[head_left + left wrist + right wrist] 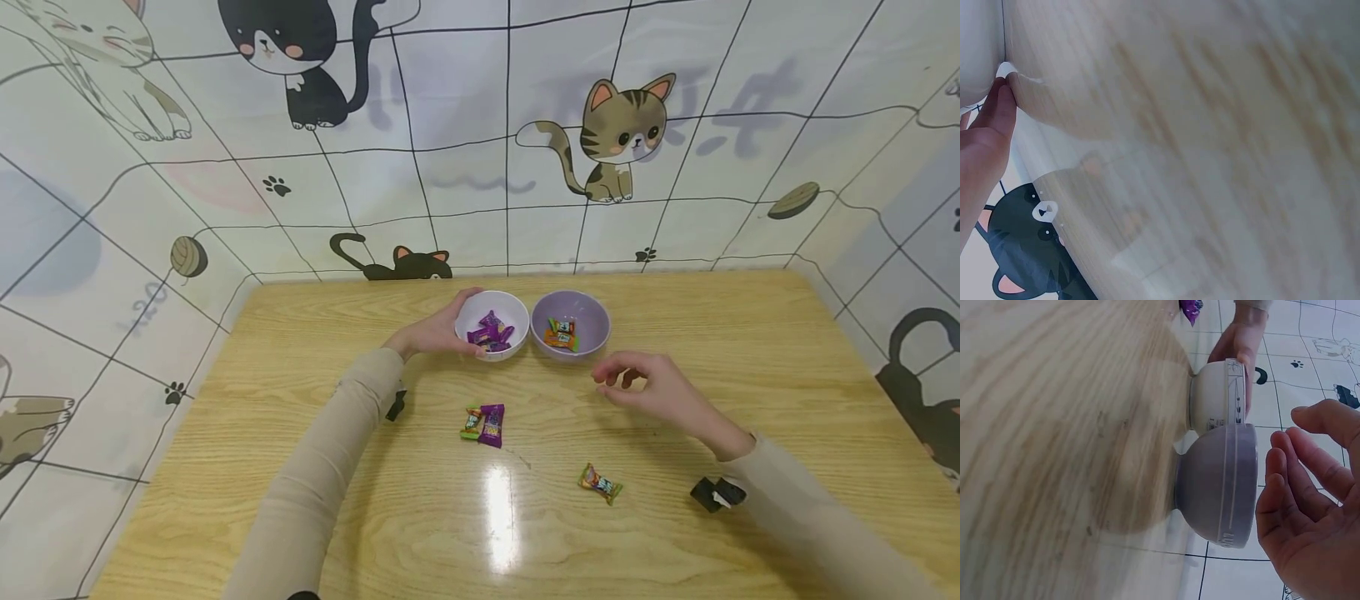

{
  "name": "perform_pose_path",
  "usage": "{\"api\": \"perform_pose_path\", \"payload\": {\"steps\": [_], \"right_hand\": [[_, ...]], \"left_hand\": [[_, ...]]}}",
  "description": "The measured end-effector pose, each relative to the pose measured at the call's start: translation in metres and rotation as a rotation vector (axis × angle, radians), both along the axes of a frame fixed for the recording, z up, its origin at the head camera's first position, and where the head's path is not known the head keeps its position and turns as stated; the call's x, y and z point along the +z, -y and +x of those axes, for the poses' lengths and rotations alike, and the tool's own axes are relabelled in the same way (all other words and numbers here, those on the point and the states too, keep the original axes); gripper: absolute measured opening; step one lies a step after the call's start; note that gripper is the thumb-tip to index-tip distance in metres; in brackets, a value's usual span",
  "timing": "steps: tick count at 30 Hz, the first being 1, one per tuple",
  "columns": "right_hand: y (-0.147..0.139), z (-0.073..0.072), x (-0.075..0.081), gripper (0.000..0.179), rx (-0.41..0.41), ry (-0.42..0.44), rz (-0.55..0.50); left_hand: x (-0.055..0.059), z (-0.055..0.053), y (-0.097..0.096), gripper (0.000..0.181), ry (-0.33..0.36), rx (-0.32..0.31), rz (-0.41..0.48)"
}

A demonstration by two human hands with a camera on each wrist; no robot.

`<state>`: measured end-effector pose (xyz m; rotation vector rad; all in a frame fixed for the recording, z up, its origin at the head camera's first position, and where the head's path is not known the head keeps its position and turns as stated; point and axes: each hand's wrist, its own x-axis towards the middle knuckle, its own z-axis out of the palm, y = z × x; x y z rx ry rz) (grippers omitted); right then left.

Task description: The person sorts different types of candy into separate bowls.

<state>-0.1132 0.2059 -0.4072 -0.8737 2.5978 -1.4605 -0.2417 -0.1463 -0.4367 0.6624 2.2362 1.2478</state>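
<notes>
A white bowl (521, 340) with several purple-wrapped candies (492, 332) inside stands on the wooden table. My left hand (437, 330) grips its left side, thumb near the front rim and fingers at the back; the left wrist view shows fingertips (1005, 103) at the bowl's wall. Right beside it is a purple bowl (600, 321) holding a few green and orange candies (561, 335). My right hand (654, 385) hovers just in front and to the right of the purple bowl, fingers loosely bent, nothing held. In the right wrist view the hand (1316, 487) is close to that bowl's rim.
In front of the bowls, a green-wrapped candy (472, 422) lies against a purple-wrapped candy (492, 426). Another small candy (600, 484) lies nearer, toward the right. A cat-printed wall covering (465, 183) encloses the back and sides of the table (300, 333).
</notes>
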Motion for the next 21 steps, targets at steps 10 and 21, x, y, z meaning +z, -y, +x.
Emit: {"api": "perform_pose_path", "payload": {"steps": [10,21], "right_hand": [[0.0,0.012,-0.006,0.014,0.09,0.032,0.021],[0.002,0.024,-0.018,0.019,0.256,0.054,0.058]], "left_hand": [[0.0,0.001,0.0,0.108,0.003,-0.008,0.005],[0.001,0.001,0.0,0.108,-0.009,-0.009,0.01]]}}
